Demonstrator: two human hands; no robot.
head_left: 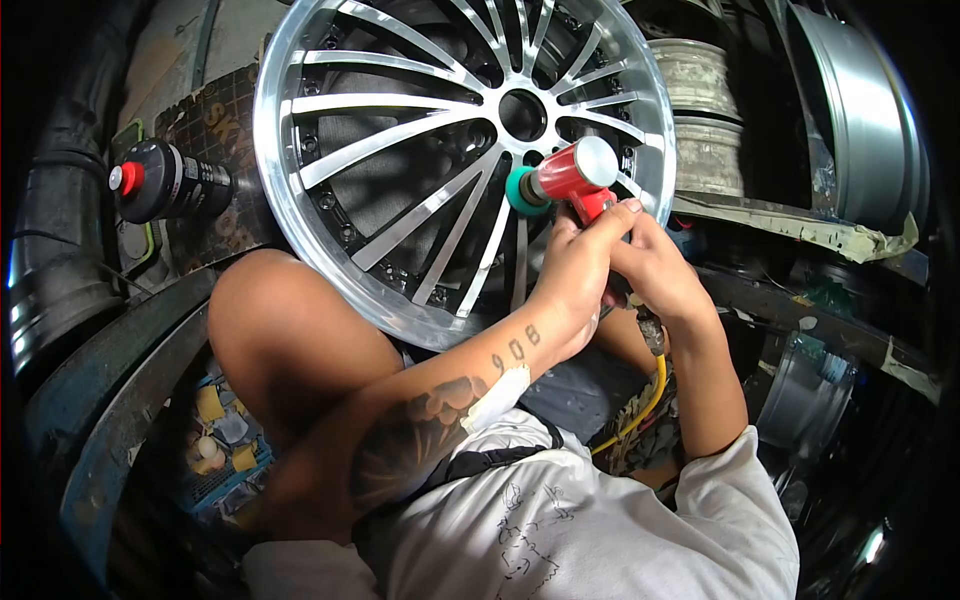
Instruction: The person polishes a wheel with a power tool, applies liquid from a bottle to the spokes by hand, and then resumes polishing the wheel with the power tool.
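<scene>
"Red pneumatic sander (pixel 565 175), gripped by the left hand (pixel 578 265) and right hand (pixel 660 272); its green pad (pixel 520 192) sits just ahead, at the multi-spoke alloy wheel (pixel 380 103). Which step?"

"Spoke finishing, presumably; contact, from here, cannot be told. Next move would call for steady, level pressure."

"Obstructions?"

"Yellow air hose (pixel 656 395) beneath the right hand, possibly. Bent knee (pixel 285 310) and black bottle (pixel 195 182): left of both hands."

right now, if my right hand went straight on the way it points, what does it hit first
Your right hand would probably first meet the red power tool it grips; beyond that, the wheel looks next in line, though one view leaves depth unclear.
</scene>
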